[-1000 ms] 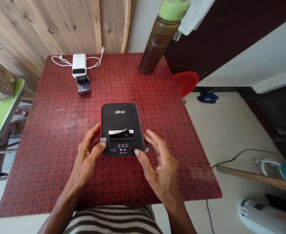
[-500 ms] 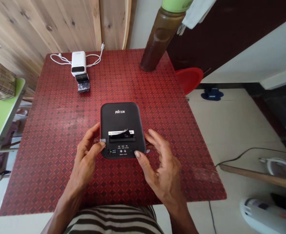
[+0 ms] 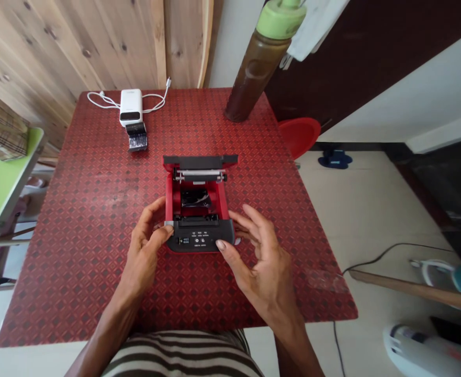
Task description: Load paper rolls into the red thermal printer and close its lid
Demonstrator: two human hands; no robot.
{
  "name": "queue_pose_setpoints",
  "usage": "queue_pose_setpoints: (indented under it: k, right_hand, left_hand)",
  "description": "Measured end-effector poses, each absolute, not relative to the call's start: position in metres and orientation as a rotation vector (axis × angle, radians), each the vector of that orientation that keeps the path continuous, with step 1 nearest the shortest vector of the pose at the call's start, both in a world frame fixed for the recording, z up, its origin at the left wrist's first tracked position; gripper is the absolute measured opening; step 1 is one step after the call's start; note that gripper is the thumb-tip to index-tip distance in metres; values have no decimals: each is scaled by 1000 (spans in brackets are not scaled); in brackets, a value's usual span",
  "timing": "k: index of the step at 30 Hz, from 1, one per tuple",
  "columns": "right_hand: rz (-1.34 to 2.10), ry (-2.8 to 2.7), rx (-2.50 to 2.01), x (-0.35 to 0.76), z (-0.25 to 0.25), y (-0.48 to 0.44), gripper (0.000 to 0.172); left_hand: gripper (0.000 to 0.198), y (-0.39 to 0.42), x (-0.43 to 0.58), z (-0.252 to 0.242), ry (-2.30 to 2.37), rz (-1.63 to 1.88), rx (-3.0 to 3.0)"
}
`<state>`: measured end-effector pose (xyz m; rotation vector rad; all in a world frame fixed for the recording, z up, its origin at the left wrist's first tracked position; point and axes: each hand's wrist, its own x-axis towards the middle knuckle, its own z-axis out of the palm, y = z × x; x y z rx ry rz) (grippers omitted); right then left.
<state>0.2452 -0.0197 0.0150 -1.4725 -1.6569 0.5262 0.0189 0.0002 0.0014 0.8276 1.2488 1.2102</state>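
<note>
A small black-and-red label printer [image 3: 201, 241] sits on the table with its lid [image 3: 201, 161] swung up. Inside its red bay lies a dark, glossy piece [image 3: 195, 198] that looks like a roll of black labels. My left hand [image 3: 146, 243] grips the printer's left front corner, thumb on the grey tab and fingers along the side. On the other side, my right hand [image 3: 259, 262] holds the right front corner, thumb on the panel's edge. Its fingers are partly hidden beside the case.
A patterned red table [image 3: 97, 251] carries everything. At its back left are a white power bank-like device [image 3: 131, 104], a white cable [image 3: 157, 104] and a black crumpled strip [image 3: 137, 139]. A tall brown bottle [image 3: 249, 78] with a green cap stands at the back right.
The printer's lid has sprung from closed to raised, exposing the red inside and the roller. Both hands keep their hold at the front corners. The view has shifted slightly.
</note>
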Motion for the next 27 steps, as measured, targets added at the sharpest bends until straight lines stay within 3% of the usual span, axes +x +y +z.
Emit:
queue_pose_setpoints:
  k: [3, 5, 10, 16, 27]
  right_hand:
    - [331, -1803, -1403, 249, 34, -3, 32]
    - [258, -1891, -1328, 246, 44, 13, 21]
    - [320, -2157, -1235, 228, 50, 51, 30]
    - [468, -2612, -1413, 198, 57, 85, 23]
    - [386, -2946, -1599, 176, 81, 106, 30]
  left_hand:
    - [53, -1, 17, -3, 1224, 1219, 853]
    - [54, -1, 15, -5, 1219, 1218, 884]
    - [57, -1, 13, -5, 1183, 1206, 896]
    - [64, 1, 15, -3, 1160, 1226, 869]
    - [62, 1, 14, 0, 1192, 1197, 897]
